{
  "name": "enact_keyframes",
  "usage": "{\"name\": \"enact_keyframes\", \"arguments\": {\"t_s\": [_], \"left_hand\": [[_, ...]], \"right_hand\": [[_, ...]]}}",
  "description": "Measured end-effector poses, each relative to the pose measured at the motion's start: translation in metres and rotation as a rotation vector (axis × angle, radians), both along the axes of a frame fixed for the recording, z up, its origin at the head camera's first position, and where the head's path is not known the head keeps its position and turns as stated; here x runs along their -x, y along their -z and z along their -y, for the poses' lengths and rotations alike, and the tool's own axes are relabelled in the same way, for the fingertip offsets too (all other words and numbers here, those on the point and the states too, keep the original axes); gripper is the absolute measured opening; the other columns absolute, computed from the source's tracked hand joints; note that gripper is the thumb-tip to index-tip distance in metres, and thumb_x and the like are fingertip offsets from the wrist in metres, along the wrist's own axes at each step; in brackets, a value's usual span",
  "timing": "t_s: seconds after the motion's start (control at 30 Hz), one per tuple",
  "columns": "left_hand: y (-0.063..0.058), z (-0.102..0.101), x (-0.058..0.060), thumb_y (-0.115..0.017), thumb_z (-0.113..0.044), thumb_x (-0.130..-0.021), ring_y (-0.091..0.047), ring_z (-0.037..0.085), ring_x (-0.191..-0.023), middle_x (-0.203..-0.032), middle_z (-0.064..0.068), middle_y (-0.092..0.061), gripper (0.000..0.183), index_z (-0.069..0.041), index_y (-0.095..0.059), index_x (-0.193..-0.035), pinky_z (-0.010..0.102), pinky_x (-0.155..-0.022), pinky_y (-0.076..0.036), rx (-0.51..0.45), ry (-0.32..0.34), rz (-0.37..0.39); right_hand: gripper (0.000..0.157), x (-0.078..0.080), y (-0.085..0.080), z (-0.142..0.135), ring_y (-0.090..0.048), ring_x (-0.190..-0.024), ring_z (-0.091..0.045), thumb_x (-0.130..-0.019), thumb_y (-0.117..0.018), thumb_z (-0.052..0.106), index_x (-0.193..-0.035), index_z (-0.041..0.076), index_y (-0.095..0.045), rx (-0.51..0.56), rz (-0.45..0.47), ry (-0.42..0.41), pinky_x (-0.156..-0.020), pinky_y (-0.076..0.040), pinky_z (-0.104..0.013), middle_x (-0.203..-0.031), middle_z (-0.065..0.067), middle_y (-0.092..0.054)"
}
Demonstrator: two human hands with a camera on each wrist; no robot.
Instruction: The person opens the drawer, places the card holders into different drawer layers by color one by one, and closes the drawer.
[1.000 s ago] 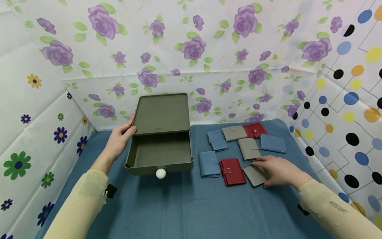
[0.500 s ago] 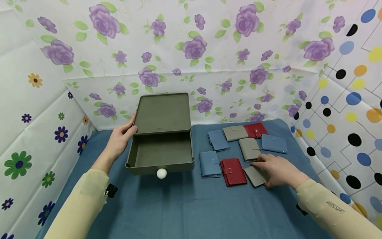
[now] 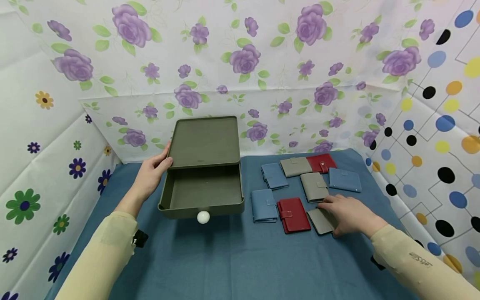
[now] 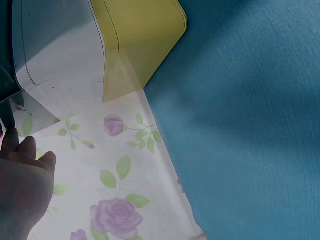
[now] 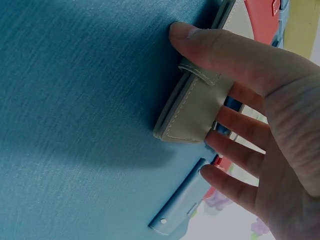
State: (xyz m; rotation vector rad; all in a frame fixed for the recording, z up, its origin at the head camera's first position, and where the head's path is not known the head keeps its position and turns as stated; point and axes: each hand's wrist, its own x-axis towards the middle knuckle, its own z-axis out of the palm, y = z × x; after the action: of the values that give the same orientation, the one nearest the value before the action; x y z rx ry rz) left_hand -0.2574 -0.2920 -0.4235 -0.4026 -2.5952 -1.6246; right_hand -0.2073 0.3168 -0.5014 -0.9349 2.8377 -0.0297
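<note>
An olive-green drawer box (image 3: 204,141) stands left of centre in the head view, its drawer (image 3: 200,213) pulled out toward me and nothing lying in it. My left hand (image 3: 149,177) holds the box at its front left corner, thumb at the front edge and fingers along the side. On the right, my right hand (image 3: 350,214) grips a grey wallet (image 3: 319,220) lying on the cloth. In the right wrist view, the thumb (image 5: 215,47) lies over the clasp edge of that wallet (image 5: 192,107), with the other fingers at the opposite edge.
A white knob (image 3: 203,217) sits on the drawer front. Beside the gripped wallet lie a red wallet (image 3: 293,215) and a blue one (image 3: 264,206). Several more grey, blue and red wallets lie behind. Patterned sheets (image 3: 243,62) wall the blue cloth (image 3: 225,266) at the back and sides.
</note>
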Motion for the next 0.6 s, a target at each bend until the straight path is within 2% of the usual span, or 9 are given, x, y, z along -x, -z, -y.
{"name": "enact_keyframes", "arguments": {"t_s": [0.07,0.13,0.2,0.33,0.4,0.6], "left_hand": [[-0.0004,0.0,-0.0001,-0.05,-0.03,-0.116,-0.017,0.028,-0.162,-0.176,0.001,-0.02,0.06,-0.014,-0.027,-0.168,0.049,-0.129,-0.021,-0.002,-0.001,0.002],[-0.0011,-0.0003,-0.0005,-0.05,-0.031,-0.116,-0.018,0.027,-0.162,-0.175,0.0,-0.02,0.06,-0.014,-0.027,-0.168,0.044,-0.129,-0.023,-0.003,-0.003,0.004],[-0.0007,-0.0003,-0.0003,-0.051,-0.03,-0.116,-0.019,0.027,-0.162,-0.175,0.0,-0.021,0.059,-0.013,-0.028,-0.168,0.032,-0.127,-0.026,-0.003,-0.003,-0.003],[0.0007,-0.0004,0.0005,-0.051,-0.028,-0.116,-0.021,0.028,-0.161,-0.175,0.002,-0.023,0.058,-0.012,-0.029,-0.167,0.009,-0.115,-0.029,-0.005,-0.003,-0.02],[0.0012,-0.0007,0.0008,-0.051,-0.028,-0.116,-0.021,0.028,-0.161,-0.174,0.002,-0.024,0.058,-0.012,-0.03,-0.167,0.006,-0.112,-0.03,-0.006,-0.002,-0.026],[0.0019,-0.0005,0.0013,-0.051,-0.028,-0.115,-0.021,0.028,-0.161,-0.174,0.002,-0.024,0.058,-0.011,-0.03,-0.167,0.006,-0.112,-0.03,-0.011,-0.003,-0.026]], "right_hand": [[0.082,0.0002,0.0003,0.0002,-0.066,-0.112,-0.034,-0.063,-0.104,0.036,-0.135,0.01,-0.073,-0.005,0.006,0.005,-0.089,-0.06,-0.058,-0.13,-0.014,-0.067],[0.082,0.0003,0.0007,0.0002,-0.066,-0.112,-0.034,-0.064,-0.104,0.035,-0.135,0.01,-0.073,-0.003,0.005,0.006,-0.089,-0.06,-0.058,-0.13,-0.015,-0.066],[0.081,0.0003,0.0008,0.0002,-0.065,-0.112,-0.034,-0.064,-0.104,0.034,-0.135,0.009,-0.073,0.004,-0.001,0.002,-0.089,-0.06,-0.058,-0.13,-0.015,-0.066],[0.08,-0.0003,0.0017,0.001,-0.065,-0.111,-0.033,-0.064,-0.103,0.033,-0.134,0.009,-0.073,0.009,-0.009,0.001,-0.089,-0.06,-0.057,-0.129,-0.014,-0.066],[0.08,-0.0001,0.0022,0.0016,-0.065,-0.11,-0.032,-0.064,-0.104,0.033,-0.134,0.009,-0.073,0.005,-0.005,0.004,-0.089,-0.06,-0.057,-0.128,-0.014,-0.066],[0.081,0.0,0.0033,0.0018,-0.065,-0.108,-0.031,-0.062,-0.104,0.033,-0.133,0.008,-0.073,-0.002,-0.008,0.009,-0.087,-0.06,-0.056,-0.125,-0.012,-0.066]]}}
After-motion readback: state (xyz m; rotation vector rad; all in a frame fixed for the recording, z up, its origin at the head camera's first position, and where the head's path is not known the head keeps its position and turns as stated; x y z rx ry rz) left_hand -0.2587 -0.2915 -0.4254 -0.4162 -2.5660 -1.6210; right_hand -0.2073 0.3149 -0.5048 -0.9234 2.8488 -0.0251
